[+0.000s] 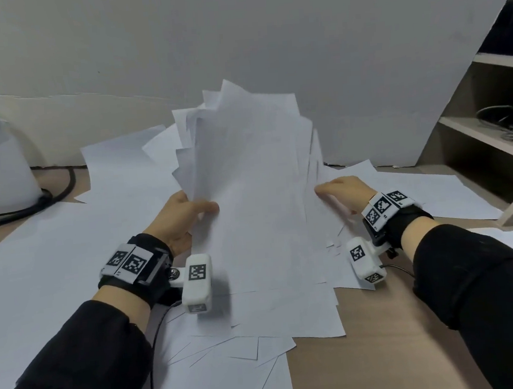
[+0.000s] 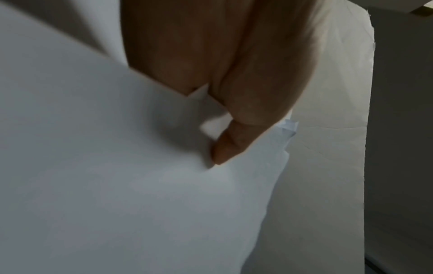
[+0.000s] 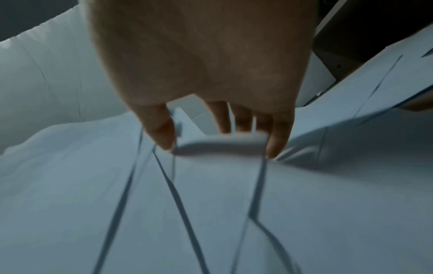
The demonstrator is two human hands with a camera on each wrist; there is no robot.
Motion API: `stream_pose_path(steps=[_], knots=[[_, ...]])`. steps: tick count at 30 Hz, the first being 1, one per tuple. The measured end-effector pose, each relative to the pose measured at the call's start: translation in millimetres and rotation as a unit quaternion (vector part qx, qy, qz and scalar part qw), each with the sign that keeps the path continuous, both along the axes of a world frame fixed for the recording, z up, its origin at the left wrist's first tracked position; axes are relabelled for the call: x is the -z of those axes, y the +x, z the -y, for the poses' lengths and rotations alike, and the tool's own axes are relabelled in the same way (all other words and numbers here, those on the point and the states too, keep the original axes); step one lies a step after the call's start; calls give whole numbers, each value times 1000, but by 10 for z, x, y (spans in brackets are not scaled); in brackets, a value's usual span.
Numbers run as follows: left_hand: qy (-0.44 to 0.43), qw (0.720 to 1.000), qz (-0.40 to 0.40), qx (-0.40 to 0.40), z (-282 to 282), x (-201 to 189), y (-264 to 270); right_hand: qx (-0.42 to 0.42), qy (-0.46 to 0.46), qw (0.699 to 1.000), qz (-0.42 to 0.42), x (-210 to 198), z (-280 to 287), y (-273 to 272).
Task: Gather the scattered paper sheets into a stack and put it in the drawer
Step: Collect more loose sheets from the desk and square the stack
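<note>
White paper lay everywhere on the wooden desk (image 1: pixel 369 354), and a loose bundle (image 1: pixel 248 179) of sheets stood half raised between the two hands, fanned and uneven at its far end near the wall (image 1: pixel 267 40). The left hand (image 1: pixel 183 218) pinched the bundle's left edge, thumb on the top sheet and the fingers tucked behind; its wrist view showed the thumb (image 2: pixel 225 146) pressing into paper. The right hand (image 1: pixel 344 192) curled round the right edge, and its wrist view showed the fingertips (image 3: pixel 277 144) hooked over a bent wad of several sheets. More sheets (image 1: pixel 232 374) lay flat near the person and off to both sides, not yet gathered. No drawer was in view; only a shelf (image 1: pixel 489 133) with cables stood at the right.

To do this step well, the hands probably needed to loosen slightly and tap the bundle's lower edge on the desk, so the fanned corners dropped level. Squeezing harder would likely crease the bent right edge. The stray sheets should then go under the bundle.
</note>
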State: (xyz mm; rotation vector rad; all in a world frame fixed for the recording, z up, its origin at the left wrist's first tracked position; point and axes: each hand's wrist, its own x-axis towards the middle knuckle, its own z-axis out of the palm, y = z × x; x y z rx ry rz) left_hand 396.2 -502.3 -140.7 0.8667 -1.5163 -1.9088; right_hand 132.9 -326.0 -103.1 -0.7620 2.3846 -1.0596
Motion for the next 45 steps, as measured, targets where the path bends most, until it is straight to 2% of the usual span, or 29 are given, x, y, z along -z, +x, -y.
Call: stream_pose_path(steps=[3, 5, 9, 13, 15, 17, 20, 24, 28, 32, 35, 37, 41, 42, 45], knots=[[2, 999, -40, -16, -27, -41, 18, -36, -126, 988, 79, -39, 58, 61], [1, 998, -67, -21, -33, -62, 42, -39, -174, 980, 86, -112, 88, 68], [6, 994, -105, -23, 30, -76, 115, -49, -239, 966, 80, -318, 87, 28], [-26, 994, -110, 10, 16, -115, 152, -136, -231, 956, 123, -514, 80, 126], [-39, 991, -118, 43, -6, -138, 157, -176, -199, 961, 81, -550, 118, 245], [-40, 987, -136, 78, -47, -168, 157, -191, -168, 967, -3, -535, 151, 355], [-38, 988, -128, 78, -91, -201, 179, -128, -191, 972, -57, -491, 136, 414], [-104, 992, -63, 31, -79, -287, 108, -90, -256, 959, -88, -443, 78, 340], [-207, 974, -67, -59, -73, -652, -127, -28, -341, 930, -133, -545, 164, 310], [-309, 934, -143, -105, -170, -1264, -349, 27, -443, 880, -168, -979, 270, 376], [-309, 920, -211, -113, -150, -1541, -390, 14, -527, 831, -175, -1302, 291, 427], [-280, 928, -223, -107, -48, -1542, -343, 0, -514, 842, -163, -1361, 311, 400], [-244, 946, -194, -94, 128, -1274, -132, -33, -374, 924, -72, -1053, 374, 248], [-243, 949, -183, -88, 150, -1206, -101, -43, -343, 937, -54, -952, 375, 241], [-264, 955, -119, -64, 165, -1082, -94, -78, -325, 942, -33, -726, 403, 286]])
